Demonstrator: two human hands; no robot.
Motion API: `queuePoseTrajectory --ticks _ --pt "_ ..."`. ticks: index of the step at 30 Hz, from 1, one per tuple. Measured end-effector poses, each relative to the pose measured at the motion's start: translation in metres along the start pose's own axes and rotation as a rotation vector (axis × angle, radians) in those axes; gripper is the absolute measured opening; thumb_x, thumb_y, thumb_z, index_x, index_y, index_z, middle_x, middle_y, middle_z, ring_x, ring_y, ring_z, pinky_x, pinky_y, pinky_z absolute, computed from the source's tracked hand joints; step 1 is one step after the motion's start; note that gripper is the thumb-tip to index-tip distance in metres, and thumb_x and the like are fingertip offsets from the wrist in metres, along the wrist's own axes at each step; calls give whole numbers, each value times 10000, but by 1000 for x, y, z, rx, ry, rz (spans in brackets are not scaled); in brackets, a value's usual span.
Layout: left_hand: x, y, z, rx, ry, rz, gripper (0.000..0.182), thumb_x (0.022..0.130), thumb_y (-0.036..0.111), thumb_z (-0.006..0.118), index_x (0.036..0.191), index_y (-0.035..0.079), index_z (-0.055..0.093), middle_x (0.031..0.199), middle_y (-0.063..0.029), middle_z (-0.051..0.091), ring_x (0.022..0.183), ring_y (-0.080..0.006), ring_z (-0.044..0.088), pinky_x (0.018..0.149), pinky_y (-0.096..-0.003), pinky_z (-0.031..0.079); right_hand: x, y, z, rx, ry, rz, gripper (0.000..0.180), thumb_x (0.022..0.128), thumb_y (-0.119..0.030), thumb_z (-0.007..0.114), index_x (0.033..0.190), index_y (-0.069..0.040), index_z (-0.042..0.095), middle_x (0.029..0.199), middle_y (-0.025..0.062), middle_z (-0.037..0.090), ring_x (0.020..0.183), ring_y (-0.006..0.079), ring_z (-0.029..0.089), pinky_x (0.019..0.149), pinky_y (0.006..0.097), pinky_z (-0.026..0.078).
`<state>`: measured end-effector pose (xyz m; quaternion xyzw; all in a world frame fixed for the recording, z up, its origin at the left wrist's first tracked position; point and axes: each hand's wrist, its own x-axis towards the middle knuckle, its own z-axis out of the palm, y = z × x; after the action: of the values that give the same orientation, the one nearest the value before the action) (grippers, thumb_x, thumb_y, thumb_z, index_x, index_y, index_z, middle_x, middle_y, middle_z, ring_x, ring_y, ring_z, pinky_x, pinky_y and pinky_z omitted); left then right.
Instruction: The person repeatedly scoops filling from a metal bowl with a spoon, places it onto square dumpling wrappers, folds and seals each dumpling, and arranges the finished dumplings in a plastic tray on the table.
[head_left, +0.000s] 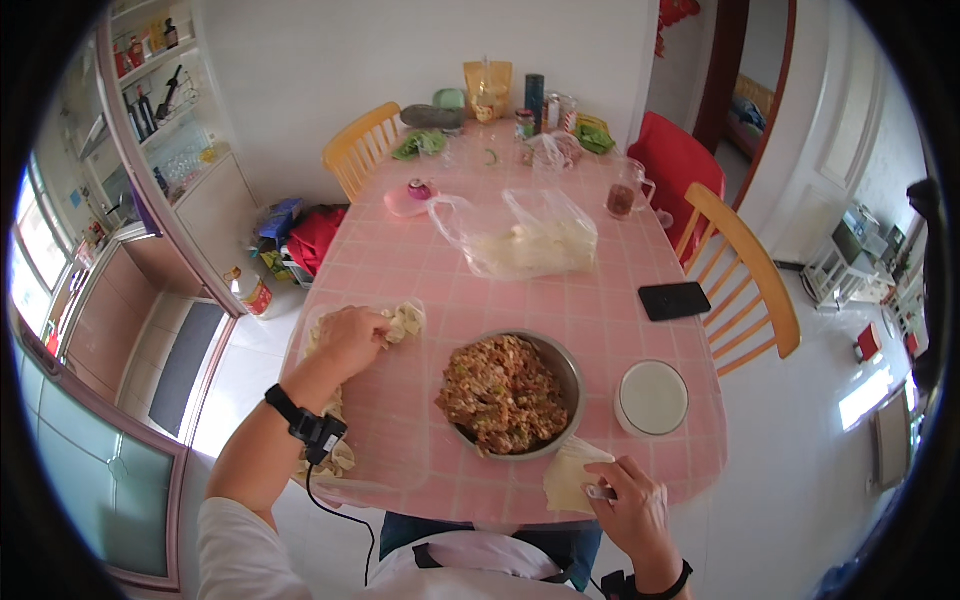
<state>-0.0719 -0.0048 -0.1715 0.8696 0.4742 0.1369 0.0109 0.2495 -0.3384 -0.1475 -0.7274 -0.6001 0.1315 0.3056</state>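
My left hand (354, 339) reaches over the far side of a clear shallow tray (390, 442). Its fingertips touch the row of folded wontons (406, 321); whether they grip one is hidden. More wontons (335, 459) line the tray's left side. My right hand (631, 501) holds a utensil by its pale handle (600, 492), the rest of it out of sight. Beneath its fingers lies a stack of thin dough wrappers (568, 480) at the table's near edge. Between my hands stands a metal bowl (574, 375) heaped with minced filling (504, 394).
A glass of white liquid (652, 397) stands right of the bowl, with a black phone (674, 301) beyond it. Farther back are a filled plastic bag (525, 244), a glass mug (621, 199) and several jars. Wooden chairs (742, 277) flank the table. A black cable (352, 516) hangs from my left wrist.
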Motion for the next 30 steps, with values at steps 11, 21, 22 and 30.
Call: queuePoseTrajectory --ticks 11,21,22,30 --pt "1 0 -22 -509 -215 -208 240 890 28 645 1129 17 668 902 -41 713 810 -122 678 707 -273 529 0 11 22 -16 -57 13 284 787 -211 797 958 -108 595 873 46 618 730 305 671 583 442 500" --pt "-66 93 -103 -858 -216 -53 203 963 77 658 1149 -2 676 995 -43 731 935 -118 677 829 -281 534 -1 13 21 215 36 89 70 819 -90 765 886 -96 743 815 55 620 670 221 641 571 370 477" --pt "-75 103 -102 -958 -240 -9 207 965 68 656 1159 -1 674 1026 -50 728 981 -125 673 857 -286 535 -1 15 17 298 38 130 57 830 -85 769 885 -85 752 807 51 620 656 187 631 568 344 467" --pt "-127 197 -13 -1554 -615 160 498 944 103 735 1386 12 523 1432 -99 544 1335 -184 515 1131 -370 420 13 -17 1 959 82 240 63 884 -51 774 917 -38 721 814 -35 606 649 23 433 597 204 339"
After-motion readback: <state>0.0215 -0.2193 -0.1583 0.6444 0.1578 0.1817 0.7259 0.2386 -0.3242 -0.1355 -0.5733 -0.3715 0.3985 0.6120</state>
